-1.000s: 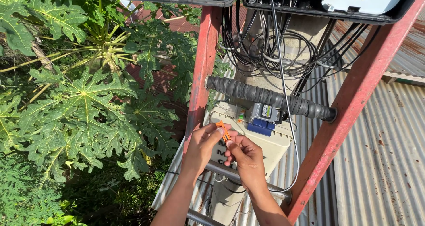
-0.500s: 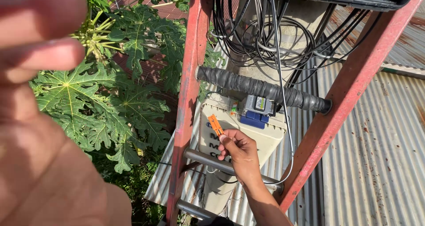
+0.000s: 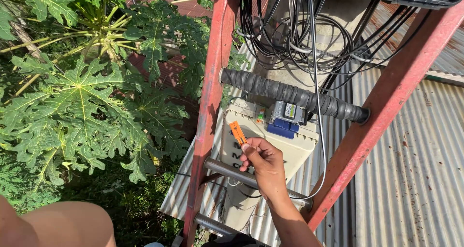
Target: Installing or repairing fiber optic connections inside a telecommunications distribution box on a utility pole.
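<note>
While the right hand (image 3: 265, 164) pinches the small orange tool (image 3: 237, 132) between thumb and forefinger, the piece stands up out of the fingertips with its long axis tilted, the free end leaning up and to the left. The other fingers are curled in behind the pinch. Just beyond that free end, further from the person and a little right, sits the grey and blue device (image 3: 285, 117) on top of the beige box (image 3: 290, 148), tucked right under the black-wrapped rung (image 3: 290, 96) of the red ladder (image 3: 210, 107). So the tool lies between the hand and the device, near it but not touching.

The left arm (image 3: 58, 225) only shows as bare skin at the near left corner of the view; its hand is out of the picture, so I cannot tell how its fingers are set. The right hand is plainly the nearer one to the box.

A thin black cable (image 3: 316, 107) drops from the coiled bundle (image 3: 299, 29) above and loops past the right wrist, over the bare metal rung (image 3: 227, 172). Papaya leaves (image 3: 82, 107) fill the left side, and corrugated roofing (image 3: 415, 179) lies to the right.
</note>
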